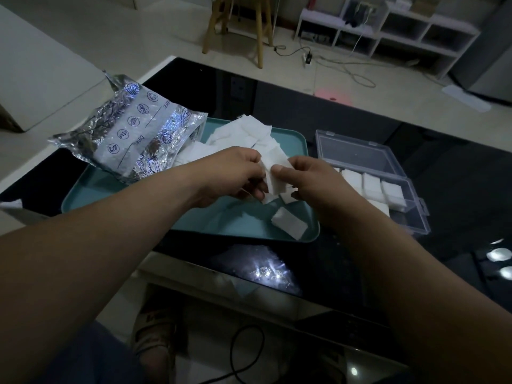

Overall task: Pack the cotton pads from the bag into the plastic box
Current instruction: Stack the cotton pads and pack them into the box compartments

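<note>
Over the middle of a teal tray (83,192), my left hand (235,176) and my right hand (310,181) together pinch a small bunch of white cotton pads (274,176). A pile of loose pads (249,137) lies at the tray's far side, and one pad (289,224) lies near its front right corner. The crinkled silver bag (130,128) rests on the tray's left end, its mouth toward the pile. The clear plastic box (415,214) stands open right of the tray, with stacks of pads (371,184) in its compartments.
Everything sits on a glossy black table (457,176) whose front edge is near me. The box's lid (357,153) lies flat behind it. On the floor beyond stand a wooden stool (260,29) and a low white shelf (388,26), with cables.
</note>
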Action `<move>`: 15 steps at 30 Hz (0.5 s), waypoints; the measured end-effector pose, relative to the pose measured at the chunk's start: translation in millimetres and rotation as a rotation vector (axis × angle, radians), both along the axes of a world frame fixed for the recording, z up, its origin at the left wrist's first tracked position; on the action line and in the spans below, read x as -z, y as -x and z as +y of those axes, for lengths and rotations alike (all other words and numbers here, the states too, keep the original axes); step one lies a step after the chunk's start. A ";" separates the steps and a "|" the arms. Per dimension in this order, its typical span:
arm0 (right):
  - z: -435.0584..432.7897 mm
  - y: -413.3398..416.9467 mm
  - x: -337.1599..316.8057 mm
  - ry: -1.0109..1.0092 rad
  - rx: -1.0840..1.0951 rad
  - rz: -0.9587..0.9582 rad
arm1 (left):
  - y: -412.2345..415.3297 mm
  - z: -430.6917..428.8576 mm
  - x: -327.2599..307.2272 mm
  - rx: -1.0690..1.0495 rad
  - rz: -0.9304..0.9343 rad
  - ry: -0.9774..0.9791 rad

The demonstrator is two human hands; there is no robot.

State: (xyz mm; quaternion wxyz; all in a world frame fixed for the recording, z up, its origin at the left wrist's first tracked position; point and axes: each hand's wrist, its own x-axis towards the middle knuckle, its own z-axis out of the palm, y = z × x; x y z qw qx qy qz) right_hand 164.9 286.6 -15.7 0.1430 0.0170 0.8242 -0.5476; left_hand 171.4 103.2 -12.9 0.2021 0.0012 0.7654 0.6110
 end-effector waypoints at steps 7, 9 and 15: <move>-19.8 -17.3 -3.8 -0.417 -0.040 0.515 | -9.0 21.9 0.4 -0.099 -0.122 -0.392; -23.4 -21.0 -2.0 -0.399 -0.109 0.548 | -4.7 21.6 3.2 -0.160 -0.134 -0.446; -16.8 -24.7 -5.7 -0.308 -0.270 0.505 | -4.1 1.8 -0.7 -0.011 -0.350 -0.583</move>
